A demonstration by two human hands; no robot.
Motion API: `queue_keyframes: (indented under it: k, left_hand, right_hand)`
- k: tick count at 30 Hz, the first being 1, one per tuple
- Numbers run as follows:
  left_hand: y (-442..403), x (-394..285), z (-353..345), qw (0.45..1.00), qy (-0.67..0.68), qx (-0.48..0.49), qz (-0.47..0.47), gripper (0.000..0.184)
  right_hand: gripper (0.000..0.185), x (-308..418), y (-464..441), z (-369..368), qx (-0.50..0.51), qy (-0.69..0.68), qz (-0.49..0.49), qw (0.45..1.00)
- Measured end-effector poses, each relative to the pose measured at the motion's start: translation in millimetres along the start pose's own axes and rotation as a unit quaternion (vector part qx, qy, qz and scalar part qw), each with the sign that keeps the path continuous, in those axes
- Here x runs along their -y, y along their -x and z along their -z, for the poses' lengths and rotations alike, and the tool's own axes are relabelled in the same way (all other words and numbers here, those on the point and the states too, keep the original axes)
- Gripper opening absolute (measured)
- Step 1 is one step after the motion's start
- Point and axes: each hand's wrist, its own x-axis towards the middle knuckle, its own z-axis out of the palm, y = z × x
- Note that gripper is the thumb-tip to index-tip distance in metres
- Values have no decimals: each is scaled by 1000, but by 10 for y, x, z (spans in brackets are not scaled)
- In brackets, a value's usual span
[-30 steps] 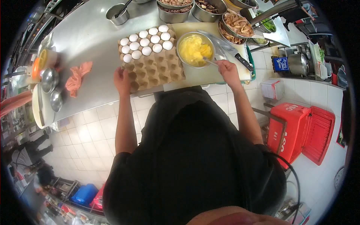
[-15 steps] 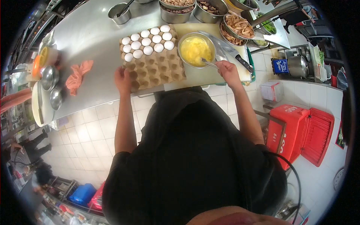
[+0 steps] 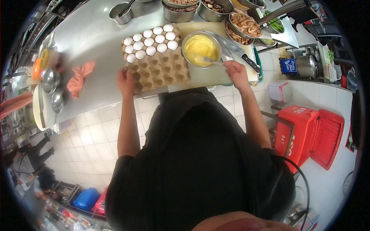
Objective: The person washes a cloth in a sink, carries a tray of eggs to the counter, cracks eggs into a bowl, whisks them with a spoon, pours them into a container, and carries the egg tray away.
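Here, eggy bowl (image 3: 219, 49), utensil (image 3: 216, 63) in right fingers (image 3: 231, 67), left fingers (image 3: 123, 73) at tray (image 3: 162, 71), grip unclear.

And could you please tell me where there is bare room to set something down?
The steel table is bare between the pink cloth and the egg tray, and from the cloth up toward the small pot. Right of the tray is crowded: egg bowl, knife, food bowls.

Black top (image 3: 200, 169), short sleeves (image 3: 124, 164), bare forearms (image 3: 129, 129)
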Motion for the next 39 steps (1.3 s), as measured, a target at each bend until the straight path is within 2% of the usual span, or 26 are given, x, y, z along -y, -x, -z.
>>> queue_keyframes:
  k: [2,5,8,9,12,13,16,19,22,27,30,33,36,37,39]
  left_hand:
    - [23,15,10,1000,-4,5,10,41]
    - [23,-72,-2,1000,-7,4,15,42]
    - [28,-86,7,1000,-9,-5,12,41]
    - [53,-77,0,1000,-9,-6,11,40]
    - [4,-26,-5,999,-29,-12,-6,38]
    - [-13,4,2,999,-31,-12,-4,38]
    - [4,78,-2,1000,-15,-5,13,39]
    - [-8,10,8,1000,0,2,18,40]
    - [5,-17,6,1000,-25,-11,-2,41]
    - [7,23,-24,1000,-5,-10,5,43]
    - [24,46,-19,999,47,-4,12,44]
    - [-10,75,-11,1000,0,1,0,43]
    - [33,17,4,1000,-8,-4,10,42]
    - [34,-6,-1,1000,2,-4,9,41]
    - [18,27,-21,1000,27,-4,7,40]
  right_hand:
    - [18,-90,-45,22,-80,-63,17,995]
    - [18,-197,-53,30,-5,116,82,990]
    - [19,-146,7,6,-47,-59,5,997]
    - [20,-69,-5,7,-97,-49,4,994]
    - [20,-46,-18,-36,-21,102,94,990]
    - [20,5,30,12,44,62,3,997]
    - [19,-119,-78,41,-92,-6,21,995]
    - [19,-191,-81,56,-5,127,66,990]
    - [18,142,103,106,9,97,53,994]
    - [18,590,420,313,-51,219,142,964]
    - [18,331,457,374,-129,293,185,929]
    - [17,41,452,436,-130,359,223,897]
    - [16,-108,525,433,-178,182,147,956]
    - [16,-232,490,493,-187,138,161,959]
    - [16,-509,401,659,-207,92,124,966]
